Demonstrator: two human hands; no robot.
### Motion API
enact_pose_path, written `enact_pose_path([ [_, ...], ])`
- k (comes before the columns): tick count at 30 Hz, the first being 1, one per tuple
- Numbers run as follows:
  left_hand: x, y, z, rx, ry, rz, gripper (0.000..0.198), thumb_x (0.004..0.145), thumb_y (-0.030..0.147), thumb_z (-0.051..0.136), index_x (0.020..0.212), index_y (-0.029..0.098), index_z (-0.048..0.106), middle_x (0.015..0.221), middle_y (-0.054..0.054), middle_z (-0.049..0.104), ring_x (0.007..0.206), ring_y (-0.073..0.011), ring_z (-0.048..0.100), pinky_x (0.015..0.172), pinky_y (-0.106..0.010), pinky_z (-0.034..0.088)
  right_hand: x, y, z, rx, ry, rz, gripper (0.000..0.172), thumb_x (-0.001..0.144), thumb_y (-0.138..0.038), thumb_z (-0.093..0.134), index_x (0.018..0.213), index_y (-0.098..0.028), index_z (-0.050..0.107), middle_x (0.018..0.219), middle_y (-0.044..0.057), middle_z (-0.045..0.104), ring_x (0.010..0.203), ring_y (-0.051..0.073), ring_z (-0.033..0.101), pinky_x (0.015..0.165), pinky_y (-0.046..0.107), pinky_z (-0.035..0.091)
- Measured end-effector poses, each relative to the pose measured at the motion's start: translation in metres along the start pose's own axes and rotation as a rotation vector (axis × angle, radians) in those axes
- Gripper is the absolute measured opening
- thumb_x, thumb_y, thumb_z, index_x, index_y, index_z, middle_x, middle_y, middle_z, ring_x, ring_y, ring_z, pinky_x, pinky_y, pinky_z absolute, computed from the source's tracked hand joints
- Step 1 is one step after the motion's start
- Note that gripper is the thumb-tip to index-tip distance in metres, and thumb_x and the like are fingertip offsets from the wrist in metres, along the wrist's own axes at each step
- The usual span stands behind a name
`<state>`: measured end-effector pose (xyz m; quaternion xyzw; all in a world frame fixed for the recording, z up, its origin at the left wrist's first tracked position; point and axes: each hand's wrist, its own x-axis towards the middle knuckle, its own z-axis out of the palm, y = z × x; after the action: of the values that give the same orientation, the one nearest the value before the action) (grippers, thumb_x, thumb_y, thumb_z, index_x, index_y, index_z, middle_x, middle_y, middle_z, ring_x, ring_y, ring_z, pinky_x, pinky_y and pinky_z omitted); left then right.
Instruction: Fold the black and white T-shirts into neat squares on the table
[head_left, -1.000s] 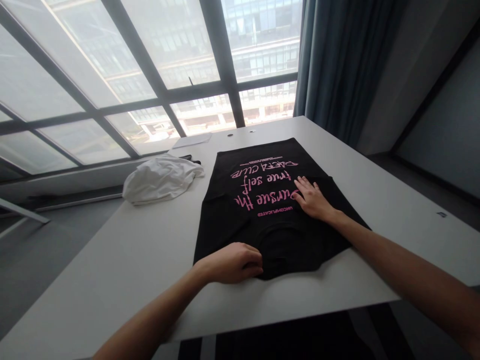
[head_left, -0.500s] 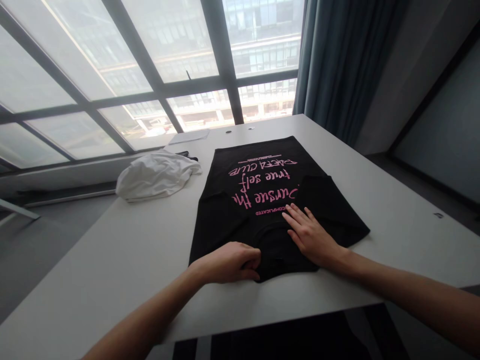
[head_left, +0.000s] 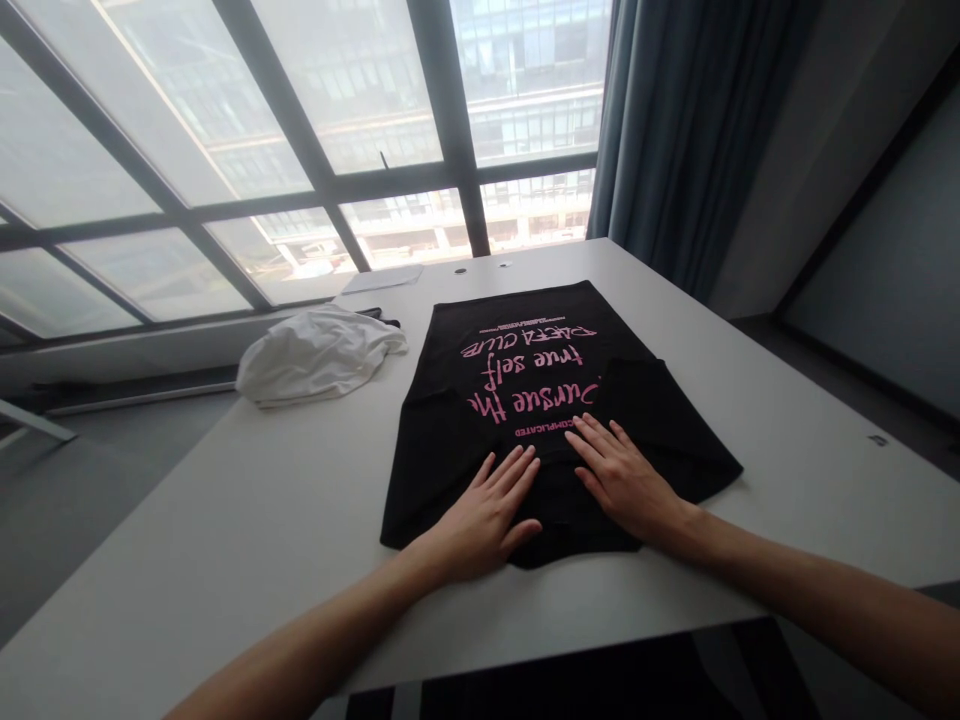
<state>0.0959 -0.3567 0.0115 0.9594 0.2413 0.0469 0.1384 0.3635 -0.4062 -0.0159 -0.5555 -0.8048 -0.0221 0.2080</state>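
A black T-shirt [head_left: 525, 308] with pink lettering lies spread on the white table, its neckline toward me and its sleeves folded inward over the front. The print appears upside down from where I look. My left hand [head_left: 487, 515] rests flat near the collar on the left, fingers outstretched. On the other side of the collar, my right hand [head_left: 626, 483] also presses flat, fingertips touching the lower line of print. Neither hand grips the cloth.
A crumpled white cloth [head_left: 319, 352] sits at the table's left edge, with something dark behind it. Papers [head_left: 382, 279] lie at the far edge by the window. A small dark item [head_left: 877, 440] is on the right of the white table [head_left: 270, 540]. A blue-grey curtain [head_left: 682, 140] hangs behind.
My left hand has let go of the collar edge, opened from a curled grip and moved slightly up onto the shirt, lying flat. My right hand has stayed in place.
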Motion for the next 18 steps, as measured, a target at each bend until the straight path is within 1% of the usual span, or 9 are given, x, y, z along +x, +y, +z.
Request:
enact_pose_path([
  [2,-0.001,-0.004,-0.008,-0.01,0.023,-0.021,0.07,0.104,0.05,0.041,0.163,0.027,0.01,0.167,-0.008,0.018,0.155,-0.0258,0.013,0.125,-0.052,0.016,0.006,0.008,-0.006,0.059,-0.017,0.023,0.051,0.104,-0.034,0.037,0.153,-0.021,0.042,0.161,0.01,0.037,0.151,0.026,0.028,0.121,0.055,0.026],
  [5,-0.001,-0.025,-0.029,0.006,0.182,-0.138,0.062,0.106,0.046,0.037,0.162,0.026,0.019,0.166,-0.007,0.026,0.154,-0.023,0.018,0.126,-0.048,0.017,0.024,0.039,-0.022,0.101,0.015,0.136,0.054,0.104,-0.04,0.034,0.154,-0.021,0.041,0.16,0.011,0.038,0.149,0.028,0.032,0.12,0.056,0.029],
  [8,-0.001,-0.067,-0.043,0.069,0.381,-0.318,0.059,0.105,0.046,0.037,0.157,0.02,0.034,0.162,-0.01,0.034,0.152,-0.0256,0.024,0.124,-0.05,0.021,0.045,0.091,-0.034,0.014,0.061,0.3,0.058,0.103,-0.044,0.034,0.152,-0.016,0.043,0.16,0.016,0.036,0.149,0.032,0.031,0.119,0.059,0.028],
  [10,-0.003,-0.102,-0.044,0.119,0.458,-0.417,0.059,0.104,0.046,0.038,0.154,0.016,0.04,0.161,-0.012,0.036,0.152,-0.0273,0.026,0.123,-0.05,0.023,0.055,0.129,-0.034,-0.072,0.068,0.385,0.061,0.102,-0.046,0.034,0.153,-0.013,0.042,0.16,0.018,0.035,0.149,0.034,0.031,0.118,0.061,0.027],
  [11,-0.004,-0.118,-0.041,0.144,0.458,-0.459,0.059,0.103,0.045,0.038,0.153,0.014,0.041,0.161,-0.013,0.035,0.152,-0.0282,0.025,0.123,-0.052,0.023,0.057,0.146,-0.031,-0.111,0.065,0.403,0.063,0.102,-0.047,0.033,0.154,-0.012,0.04,0.161,0.018,0.034,0.149,0.034,0.029,0.119,0.061,0.026],
  [12,-0.006,-0.134,-0.038,0.161,0.431,-0.506,0.06,0.103,0.045,0.038,0.152,0.012,0.041,0.162,-0.015,0.033,0.152,-0.0297,0.024,0.122,-0.054,0.022,0.058,0.161,-0.027,-0.143,0.059,0.408,0.064,0.102,-0.047,0.033,0.154,-0.012,0.039,0.162,0.017,0.033,0.15,0.034,0.027,0.12,0.061,0.024],
  [14,-0.009,-0.159,-0.029,0.17,0.314,-0.591,0.062,0.101,0.047,0.038,0.153,0.011,0.041,0.162,-0.016,0.03,0.153,-0.0329,0.021,0.12,-0.06,0.021,0.056,0.183,-0.015,-0.167,0.024,0.419,0.065,0.101,-0.047,0.031,0.154,-0.01,0.039,0.162,0.017,0.032,0.151,0.033,0.025,0.12,0.06,0.023],
  [16,-0.011,-0.173,-0.021,0.177,0.224,-0.638,0.065,0.101,0.049,0.038,0.153,0.012,0.04,0.163,-0.017,0.028,0.153,-0.0342,0.02,0.119,-0.061,0.023,0.051,0.196,-0.005,-0.136,-0.029,0.444,0.066,0.101,-0.048,0.03,0.153,-0.008,0.039,0.161,0.018,0.033,0.151,0.033,0.027,0.119,0.061,0.024],
  [18,-0.013,-0.181,-0.015,0.199,0.205,-0.647,0.065,0.1,0.05,0.037,0.154,0.012,0.04,0.163,-0.017,0.027,0.153,-0.034,0.02,0.118,-0.06,0.024,0.047,0.204,-0.004,-0.087,-0.016,0.456,0.067,0.101,-0.05,0.029,0.153,-0.008,0.04,0.161,0.019,0.034,0.15,0.033,0.028,0.119,0.062,0.023],
])
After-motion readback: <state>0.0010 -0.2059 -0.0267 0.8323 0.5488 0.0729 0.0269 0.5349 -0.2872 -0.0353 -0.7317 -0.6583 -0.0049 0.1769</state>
